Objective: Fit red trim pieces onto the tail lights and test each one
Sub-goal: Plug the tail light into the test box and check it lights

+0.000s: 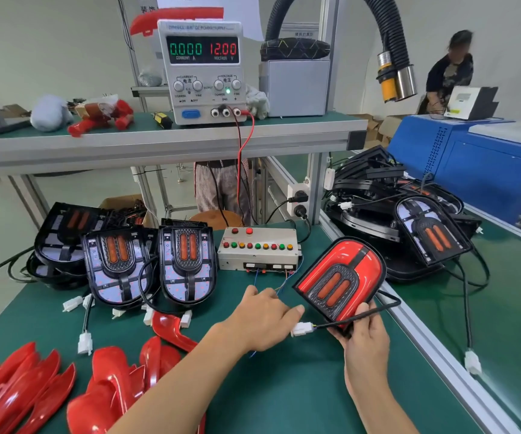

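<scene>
My right hand (366,336) grips the lower edge of a tail light (342,277) with its red trim fitted, tilted up above the green mat. Its black cable loops round to a white connector (300,329). My left hand (264,317) hovers over the mat with its fingertips at that connector and over thin wires from the test box (259,249); whether it pinches anything is hidden. Two tail lights without trim (187,264) lean side by side at centre left. Loose red trim pieces (33,389) lie heaped at the front left, and one (171,332) lies alone.
A power supply (203,70) on the upper shelf reads 0.000 A and 12.00 V, with red and black leads dropping to the box. A stack of tail lights (409,220) sits at the right. An aluminium rail (441,358) bounds the mat. A person stands at the far right.
</scene>
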`<state>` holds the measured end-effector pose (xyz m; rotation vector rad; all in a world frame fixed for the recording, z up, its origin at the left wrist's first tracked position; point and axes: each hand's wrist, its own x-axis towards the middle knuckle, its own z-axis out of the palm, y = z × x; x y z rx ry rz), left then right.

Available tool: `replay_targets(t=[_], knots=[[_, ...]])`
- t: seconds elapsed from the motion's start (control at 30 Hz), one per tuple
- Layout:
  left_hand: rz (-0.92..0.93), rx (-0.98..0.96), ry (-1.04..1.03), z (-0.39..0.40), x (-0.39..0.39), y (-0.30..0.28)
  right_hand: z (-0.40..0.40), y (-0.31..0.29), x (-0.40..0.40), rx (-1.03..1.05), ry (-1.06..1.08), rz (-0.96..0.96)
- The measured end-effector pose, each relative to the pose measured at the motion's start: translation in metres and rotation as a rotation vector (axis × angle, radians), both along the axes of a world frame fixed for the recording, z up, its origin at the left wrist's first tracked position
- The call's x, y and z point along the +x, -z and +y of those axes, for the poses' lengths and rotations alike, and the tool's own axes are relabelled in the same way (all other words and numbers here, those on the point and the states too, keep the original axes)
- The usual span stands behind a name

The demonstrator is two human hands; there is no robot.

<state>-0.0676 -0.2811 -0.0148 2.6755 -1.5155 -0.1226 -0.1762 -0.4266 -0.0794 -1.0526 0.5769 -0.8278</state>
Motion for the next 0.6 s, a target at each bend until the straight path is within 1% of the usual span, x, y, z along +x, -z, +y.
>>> replay_targets(t=[0.1,0.2,0.3,0.4,0.47,0.53,0.6], knots=[[0.004,-0.083,0.039,0.001,-0.003,-0.005,0.001,-0.001,0.000,-0.035,-0.031,0.023],[0.073,-0.143,0.069,0.006,-0.008,-0.011,0.005,-0.002,0.000,-0.169,-0.046,0.110],[0.154,-0.131,0.055,0.012,-0.009,-0.011,0.012,-0.004,-0.001,-0.340,-0.041,0.205],[0.247,-0.138,-0.005,0.018,-0.009,-0.008,0.015,-0.004,-0.003,-0.432,-0.030,0.259],[0.297,-0.216,-0.042,0.020,-0.005,-0.010,0.016,-0.003,-0.002,-0.466,-0.033,0.331],[0.337,-0.338,-0.101,0.022,0.000,-0.012,0.018,-0.004,-0.002,-0.511,-0.030,0.419],[0.329,-0.444,-0.206,0.026,0.006,-0.013,0.020,-0.006,-0.003,-0.528,-0.030,0.451]])
